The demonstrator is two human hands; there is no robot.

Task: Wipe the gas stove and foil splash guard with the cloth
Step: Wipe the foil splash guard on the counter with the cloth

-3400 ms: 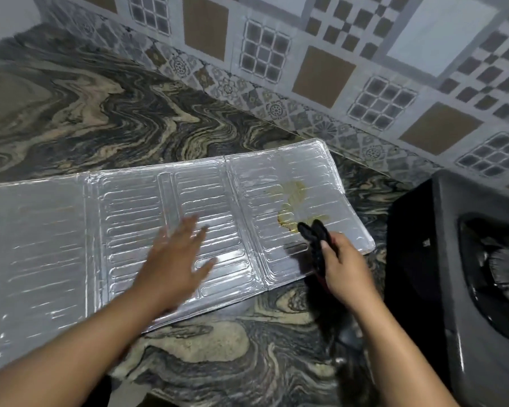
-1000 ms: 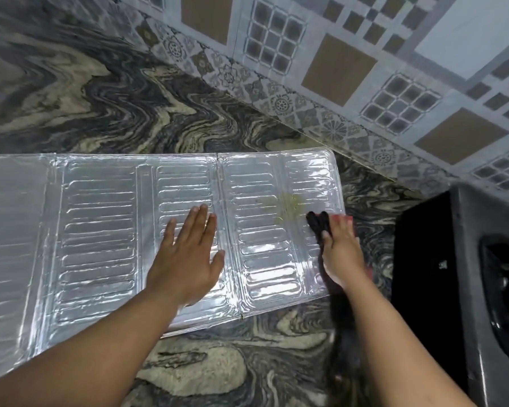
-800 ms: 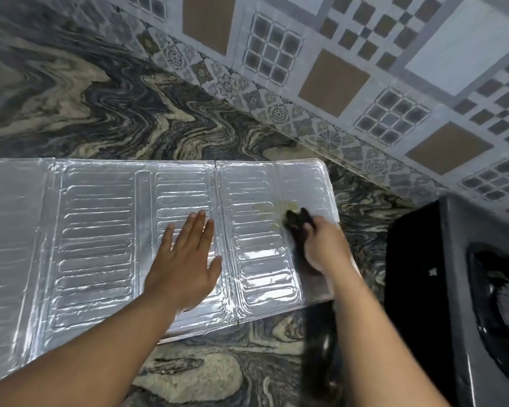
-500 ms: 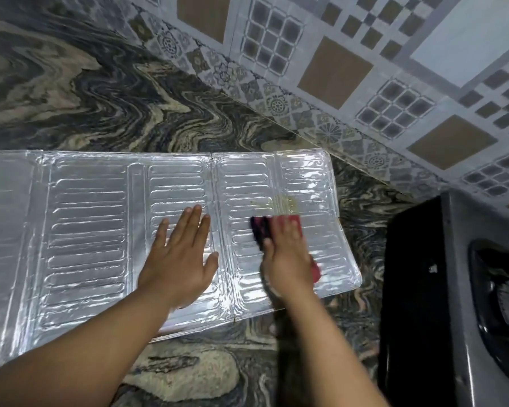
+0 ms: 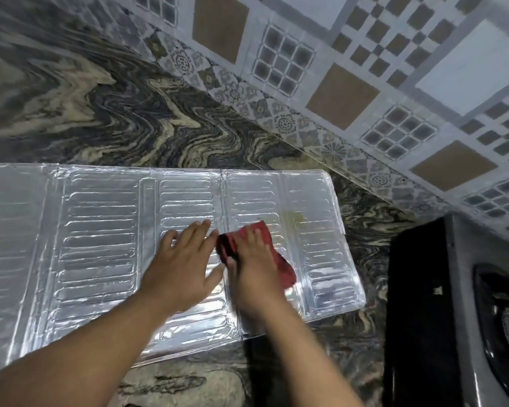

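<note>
The foil splash guard (image 5: 100, 230) lies unfolded and flat on the marbled counter. My left hand (image 5: 182, 265) rests flat on its middle panel with straight fingers. Right beside it, my right hand (image 5: 256, 268) presses a dark red cloth (image 5: 282, 265) onto the right panel, fingers laid over the cloth. A faint yellowish stain (image 5: 294, 217) shows just beyond the cloth. The gas stove (image 5: 459, 304), grey with a black side, stands at the right edge, its burner (image 5: 506, 315) partly cut off.
The dark swirled stone counter (image 5: 115, 113) stretches behind and in front of the guard. A patterned tiled wall (image 5: 350, 83) runs diagonally along the back. A narrow strip of counter (image 5: 373, 254) separates the guard from the stove.
My right hand has swept the cloth leftward across the right panel, from its right edge to next to my left hand. The yellow stain looks fainter. My left hand stays put.
</note>
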